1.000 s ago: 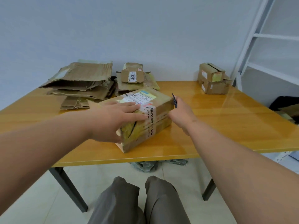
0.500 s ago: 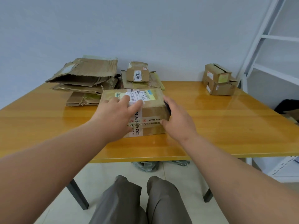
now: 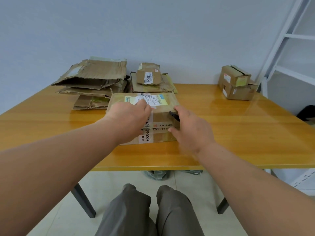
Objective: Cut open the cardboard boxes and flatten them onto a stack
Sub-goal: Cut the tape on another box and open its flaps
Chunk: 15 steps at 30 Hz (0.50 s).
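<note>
My left hand (image 3: 131, 116) presses the sealed box (image 3: 144, 116), right hand (image 3: 189, 128) grips a black cutter (image 3: 174, 115); flattened stack (image 3: 95, 82) beyond, two boxes (image 3: 237, 86) remaining.

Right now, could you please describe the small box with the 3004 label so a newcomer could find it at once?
Start at the yellow wooden table and look along its far edge by the wall. Between the tall stack of flattened cardboard and the two boxes at the far right corner, the small box sits on a flattened sheet. Only it bears a white label reading 3004.
</note>
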### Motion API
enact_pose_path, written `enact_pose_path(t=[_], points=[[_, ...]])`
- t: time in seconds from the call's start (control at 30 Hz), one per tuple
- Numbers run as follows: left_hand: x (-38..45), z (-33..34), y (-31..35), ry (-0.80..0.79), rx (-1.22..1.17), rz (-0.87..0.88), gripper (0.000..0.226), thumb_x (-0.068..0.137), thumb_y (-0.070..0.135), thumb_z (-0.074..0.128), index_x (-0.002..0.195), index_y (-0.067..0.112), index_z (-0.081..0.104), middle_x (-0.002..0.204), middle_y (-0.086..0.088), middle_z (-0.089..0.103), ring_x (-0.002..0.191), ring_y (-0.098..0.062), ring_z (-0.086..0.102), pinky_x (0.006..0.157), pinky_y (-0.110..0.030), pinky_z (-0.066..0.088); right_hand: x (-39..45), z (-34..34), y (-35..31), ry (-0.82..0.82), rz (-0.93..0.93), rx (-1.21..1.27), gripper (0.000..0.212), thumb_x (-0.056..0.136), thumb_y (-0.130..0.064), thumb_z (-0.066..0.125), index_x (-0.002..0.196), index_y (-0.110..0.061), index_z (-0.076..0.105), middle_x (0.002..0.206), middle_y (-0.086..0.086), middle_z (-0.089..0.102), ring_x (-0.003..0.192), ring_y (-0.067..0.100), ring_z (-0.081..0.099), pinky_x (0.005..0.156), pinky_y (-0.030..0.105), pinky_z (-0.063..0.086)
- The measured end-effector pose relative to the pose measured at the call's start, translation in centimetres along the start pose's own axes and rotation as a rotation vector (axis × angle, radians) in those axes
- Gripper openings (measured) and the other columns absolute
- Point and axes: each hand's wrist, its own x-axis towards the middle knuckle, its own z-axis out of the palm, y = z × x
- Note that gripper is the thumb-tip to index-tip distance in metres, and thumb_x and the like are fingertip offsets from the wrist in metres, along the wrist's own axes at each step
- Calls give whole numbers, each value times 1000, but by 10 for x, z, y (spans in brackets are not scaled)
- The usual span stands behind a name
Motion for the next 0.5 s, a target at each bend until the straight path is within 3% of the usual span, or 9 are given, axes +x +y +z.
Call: enact_pose_path(t=[0.23,0.5], points=[[4,0,-1,4,-6,3,59,94,54,47,138,16,36,118,1,45,69,-17,58,50,-30,51,6,-4,6,-25,-80,-47,57,91,-47,60,137,-24,37,113,2,65,90,24,65,69,37,55],[9,-3,0,28,67,48,31,98,39,41,119,15,42,91,2,35,58,-15,52,47,-27,42,8,-1,1,-1,-68,-162,43,89,-50,55,119,-22,42,97,1,61,69,23,59,55,31,48]])
